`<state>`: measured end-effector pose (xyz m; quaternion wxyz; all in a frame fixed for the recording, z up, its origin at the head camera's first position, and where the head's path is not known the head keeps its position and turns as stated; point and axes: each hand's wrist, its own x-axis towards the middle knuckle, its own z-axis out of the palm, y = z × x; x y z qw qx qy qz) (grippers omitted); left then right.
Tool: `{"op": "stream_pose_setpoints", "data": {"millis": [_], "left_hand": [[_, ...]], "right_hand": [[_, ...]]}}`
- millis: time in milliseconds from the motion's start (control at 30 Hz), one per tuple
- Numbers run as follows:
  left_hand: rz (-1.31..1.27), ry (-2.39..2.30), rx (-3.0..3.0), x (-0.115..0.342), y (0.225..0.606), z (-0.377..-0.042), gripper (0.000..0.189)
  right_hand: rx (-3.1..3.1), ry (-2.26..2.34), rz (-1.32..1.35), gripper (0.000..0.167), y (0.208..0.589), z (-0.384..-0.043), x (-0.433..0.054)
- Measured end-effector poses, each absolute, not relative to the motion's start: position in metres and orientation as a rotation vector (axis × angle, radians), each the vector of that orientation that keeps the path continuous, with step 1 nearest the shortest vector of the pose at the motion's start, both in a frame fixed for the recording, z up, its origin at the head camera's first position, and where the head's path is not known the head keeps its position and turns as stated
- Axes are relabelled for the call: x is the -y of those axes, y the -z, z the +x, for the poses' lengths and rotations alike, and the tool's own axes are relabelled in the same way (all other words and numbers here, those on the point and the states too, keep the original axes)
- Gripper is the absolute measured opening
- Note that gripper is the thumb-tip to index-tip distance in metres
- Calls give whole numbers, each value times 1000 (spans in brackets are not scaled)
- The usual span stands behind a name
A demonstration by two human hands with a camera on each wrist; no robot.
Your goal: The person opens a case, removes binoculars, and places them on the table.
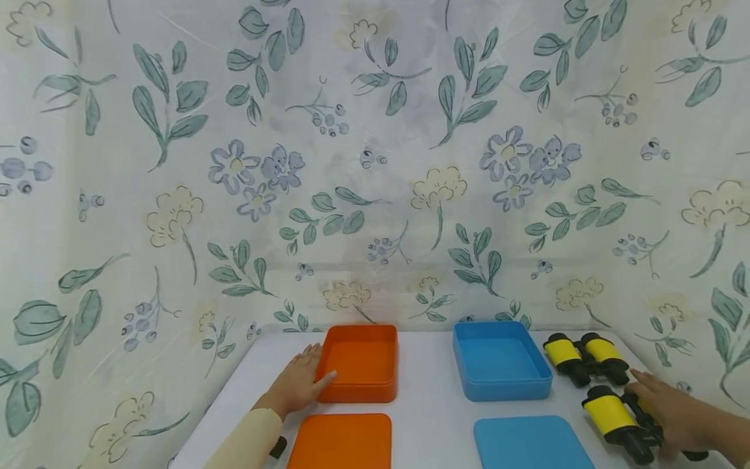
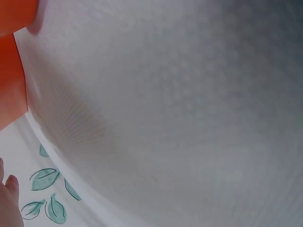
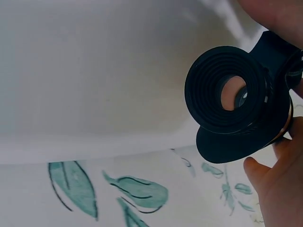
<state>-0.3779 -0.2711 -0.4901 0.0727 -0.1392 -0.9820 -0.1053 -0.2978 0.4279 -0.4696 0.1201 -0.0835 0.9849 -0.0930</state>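
Note:
My left hand (image 1: 295,381) lies along the left side of an orange square box (image 1: 359,392), its fingers straight and its thumb at the near left corner. In the left wrist view only a bit of this hand (image 2: 8,205) shows, at the lower left. On the far right, my right hand (image 1: 674,413) holds a yellow and black pair of binoculars (image 1: 606,413) by its right barrel. The right wrist view shows one black eyepiece (image 3: 201,113) close up, with fingers (image 3: 279,189) curled about the barrel.
Behind the held pair lies a second pair of binoculars (image 1: 564,352). A blue open box (image 1: 506,389) stands right of the orange one. An orange lid (image 1: 346,443) and a blue lid (image 1: 533,446) lie nearer. A small dark object (image 1: 278,447) shows beside the left sleeve. Floral cloth (image 1: 375,195) hangs behind the white table.

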Motion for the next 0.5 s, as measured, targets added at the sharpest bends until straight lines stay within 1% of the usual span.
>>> {"op": "stream_pose_setpoints", "data": {"millis": [167,500], "left_hand": [[-423,309,2935,273,491,-378,86],[-440,312,2947,272,492,-378,87]], "right_hand": [[-2854,301,-208,103,480,-296,-429],[-2860,250,-203,107,496,-289,-435]]}}
